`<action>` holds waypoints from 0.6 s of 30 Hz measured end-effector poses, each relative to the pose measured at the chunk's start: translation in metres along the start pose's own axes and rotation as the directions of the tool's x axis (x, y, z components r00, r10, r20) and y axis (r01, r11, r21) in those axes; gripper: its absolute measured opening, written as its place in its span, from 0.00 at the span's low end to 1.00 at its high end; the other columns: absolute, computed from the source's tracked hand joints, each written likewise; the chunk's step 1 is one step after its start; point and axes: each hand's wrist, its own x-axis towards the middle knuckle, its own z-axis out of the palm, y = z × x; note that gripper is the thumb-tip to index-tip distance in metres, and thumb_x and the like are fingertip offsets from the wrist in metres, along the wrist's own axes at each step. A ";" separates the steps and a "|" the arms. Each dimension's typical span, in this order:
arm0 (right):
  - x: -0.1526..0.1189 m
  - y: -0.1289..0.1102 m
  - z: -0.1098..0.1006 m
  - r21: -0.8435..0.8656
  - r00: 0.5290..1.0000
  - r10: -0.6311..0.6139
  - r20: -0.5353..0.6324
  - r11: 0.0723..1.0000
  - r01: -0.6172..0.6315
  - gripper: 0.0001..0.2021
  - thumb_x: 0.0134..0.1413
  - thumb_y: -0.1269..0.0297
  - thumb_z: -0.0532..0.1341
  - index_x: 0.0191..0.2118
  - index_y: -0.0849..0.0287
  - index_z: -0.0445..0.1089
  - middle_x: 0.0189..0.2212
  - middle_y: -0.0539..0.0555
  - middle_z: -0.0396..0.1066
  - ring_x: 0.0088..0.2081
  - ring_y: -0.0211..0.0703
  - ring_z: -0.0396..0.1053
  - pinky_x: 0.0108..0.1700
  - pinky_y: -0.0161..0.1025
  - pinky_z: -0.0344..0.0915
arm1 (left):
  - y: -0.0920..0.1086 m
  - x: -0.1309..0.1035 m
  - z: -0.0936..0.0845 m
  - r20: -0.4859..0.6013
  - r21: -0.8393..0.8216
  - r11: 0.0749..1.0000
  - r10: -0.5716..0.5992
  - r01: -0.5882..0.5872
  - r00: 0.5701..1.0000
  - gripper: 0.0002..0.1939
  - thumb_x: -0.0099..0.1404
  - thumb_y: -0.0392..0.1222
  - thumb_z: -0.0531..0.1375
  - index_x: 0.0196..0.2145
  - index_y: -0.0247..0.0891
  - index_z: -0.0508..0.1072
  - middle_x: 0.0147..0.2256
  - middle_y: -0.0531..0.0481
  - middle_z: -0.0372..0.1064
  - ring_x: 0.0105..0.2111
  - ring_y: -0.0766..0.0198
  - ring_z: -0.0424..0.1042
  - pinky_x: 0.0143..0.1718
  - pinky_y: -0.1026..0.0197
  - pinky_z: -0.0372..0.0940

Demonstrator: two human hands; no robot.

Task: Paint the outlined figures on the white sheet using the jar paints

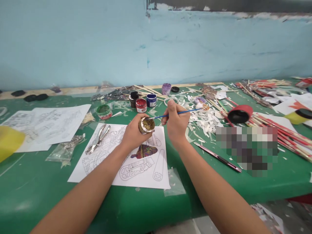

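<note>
Paint jar: held up by the left hand over the sheet's far edge, nearer its far right corner; olive-brown paint inside
Brush: blue handle, working end at the jar mouth; bristles not clear, I can't tell how loaded
Brush loading: I'd hold the jar steady, wet bristles only, wipe excess on the rim so nothing drips on the painted shape below
Left hand: fingers wrapped round the jar, forearm crossing above the sheet from the table's near edge
Right hand: pinching the brush, thumb uppermost, handle near level; raised just past the sheet's right edge
</note>
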 end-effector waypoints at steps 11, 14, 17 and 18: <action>0.006 -0.004 -0.001 0.282 0.962 0.274 0.000 0.923 -0.263 0.27 0.48 0.40 0.66 0.15 0.54 0.58 0.07 0.41 0.52 0.10 0.30 0.52 0.14 0.34 0.52 | -0.003 0.002 0.000 -0.082 -0.092 0.996 -0.018 0.010 0.996 0.22 0.54 0.39 0.67 0.46 0.42 0.66 0.40 0.52 0.71 0.38 0.60 0.73 0.39 0.59 0.68; 0.006 -0.008 -0.002 0.331 0.944 0.323 0.062 0.886 -0.324 0.28 0.49 0.39 0.65 0.16 0.54 0.56 0.08 0.40 0.49 0.11 0.30 0.49 0.15 0.33 0.50 | -0.005 0.003 0.001 -0.105 -0.128 0.992 -0.013 -0.001 0.994 0.22 0.54 0.40 0.67 0.46 0.42 0.66 0.40 0.51 0.71 0.38 0.60 0.73 0.39 0.59 0.68; 0.006 -0.009 -0.006 0.350 0.939 0.324 0.116 0.872 -0.344 0.28 0.51 0.39 0.63 0.17 0.54 0.54 0.09 0.40 0.47 0.12 0.30 0.47 0.15 0.33 0.49 | -0.008 0.004 0.003 -0.140 -0.140 0.989 0.016 -0.036 0.990 0.23 0.53 0.39 0.67 0.46 0.41 0.66 0.41 0.50 0.71 0.40 0.58 0.73 0.40 0.57 0.69; 0.007 -0.009 -0.007 0.353 0.938 0.321 0.132 0.869 -0.347 0.29 0.52 0.39 0.63 0.17 0.54 0.53 0.09 0.40 0.46 0.12 0.30 0.46 0.15 0.33 0.48 | -0.009 0.004 0.004 -0.152 -0.150 0.987 0.032 -0.055 0.988 0.23 0.53 0.39 0.68 0.46 0.41 0.66 0.41 0.50 0.71 0.41 0.58 0.73 0.42 0.56 0.69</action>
